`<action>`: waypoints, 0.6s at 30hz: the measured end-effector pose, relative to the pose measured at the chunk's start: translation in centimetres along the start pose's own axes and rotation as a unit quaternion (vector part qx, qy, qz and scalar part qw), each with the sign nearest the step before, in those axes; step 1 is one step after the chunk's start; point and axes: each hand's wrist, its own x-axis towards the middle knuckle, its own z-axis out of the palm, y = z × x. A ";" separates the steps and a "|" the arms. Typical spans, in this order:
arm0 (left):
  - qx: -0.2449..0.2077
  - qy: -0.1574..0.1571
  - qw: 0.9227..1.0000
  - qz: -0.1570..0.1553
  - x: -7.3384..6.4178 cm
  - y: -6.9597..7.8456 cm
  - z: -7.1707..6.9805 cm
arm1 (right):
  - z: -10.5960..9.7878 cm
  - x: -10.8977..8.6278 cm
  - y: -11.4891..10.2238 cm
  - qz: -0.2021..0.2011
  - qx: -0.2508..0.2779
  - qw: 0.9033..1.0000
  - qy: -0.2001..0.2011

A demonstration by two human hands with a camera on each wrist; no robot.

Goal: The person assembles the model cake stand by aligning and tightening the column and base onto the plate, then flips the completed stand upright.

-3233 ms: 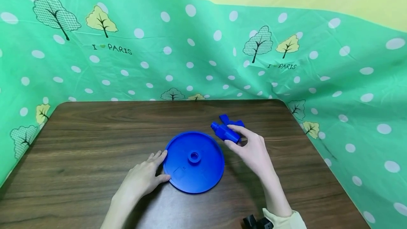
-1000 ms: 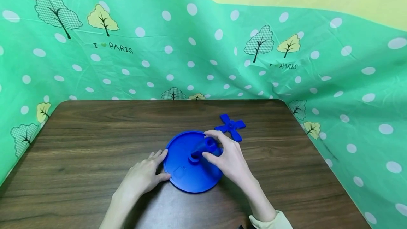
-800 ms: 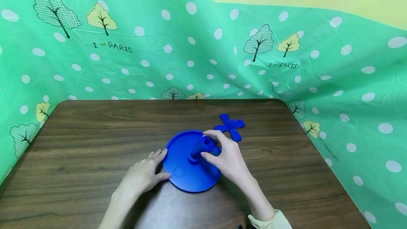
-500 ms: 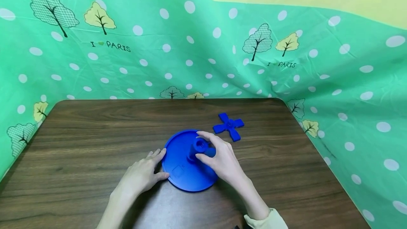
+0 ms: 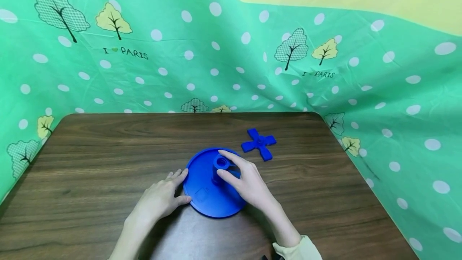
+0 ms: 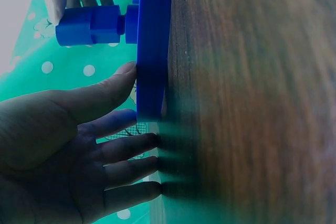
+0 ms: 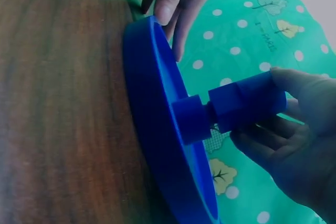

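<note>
A round blue disc base (image 5: pixel 216 204) with a raised rim and a central socket (image 7: pixel 190 119) lies on the table. My left hand (image 5: pixel 159 198) touches its left rim with thumb and forefinger, fingers fairly straight. My right hand (image 5: pixel 249 181) pinches a blue cylindrical post (image 7: pixel 247 100) between thumb and fingers, over the disc's middle. The post stands nearly upright, its hollow end up. In the right wrist view, its narrow neck (image 7: pixel 211 113) meets the socket, with part of the neck still showing; how deep it goes is hidden.
A flat blue cross-shaped piece with four arms (image 5: pixel 259 143) lies behind the disc to the right. The dark wood-grain table (image 5: pixel 108 151) ends at a green dotted cloth (image 5: pixel 202 43) at the back and sides.
My right hand has brought the post left from beside the cross-shaped piece to the disc's socket and tipped it from slanted to nearly upright. My left hand has stayed at the rim.
</note>
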 end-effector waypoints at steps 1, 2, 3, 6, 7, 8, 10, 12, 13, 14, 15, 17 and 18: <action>0.000 0.000 1.000 -0.001 0.0 0.0 0.0 | 0.0 0.1 0.1 0.002 0.007 1.000 -0.007; -0.001 -0.001 1.000 -0.003 0.0 0.0 0.0 | -0.1 0.1 0.1 0.004 0.013 1.000 -0.013; -0.001 -0.002 1.000 -0.004 0.0 -0.1 -0.1 | -0.2 0.1 0.2 0.005 0.020 1.000 -0.018; 0.000 -0.003 1.000 -0.004 0.0 0.0 -0.1 | -0.5 0.1 0.6 0.000 0.045 0.999 -0.029; 0.001 -0.003 1.000 -0.004 0.0 0.0 -0.1 | -0.6 0.1 0.7 -0.002 0.050 0.998 -0.029; 0.002 -0.003 1.000 -0.004 0.0 0.1 -0.1 | -0.6 0.1 0.9 -0.004 0.056 0.998 -0.027; 0.003 -0.003 1.000 -0.003 0.0 0.1 -0.1 | -0.6 0.2 1.0 -0.004 0.067 0.998 -0.020; 0.004 -0.002 1.000 -0.003 0.0 0.1 0.0 | -0.4 0.3 1.0 0.002 0.074 0.997 -0.010; 0.004 -0.002 1.000 -0.003 0.0 0.1 0.0 | -0.3 0.3 1.0 0.006 0.079 0.997 -0.006; 0.004 -0.001 1.000 -0.003 0.0 0.0 0.0 | -0.3 0.3 1.0 0.009 0.084 0.996 -0.005; 0.004 -0.001 1.000 -0.002 0.0 0.0 0.0 | -0.2 0.3 1.0 0.012 0.088 0.996 -0.005; 0.004 0.000 1.000 -0.001 0.0 0.0 0.0 | -0.1 0.4 1.0 0.016 0.096 0.995 -0.010; 0.004 0.000 1.000 -0.001 0.0 0.0 0.0 | -0.1 0.4 1.0 0.018 0.099 0.995 -0.016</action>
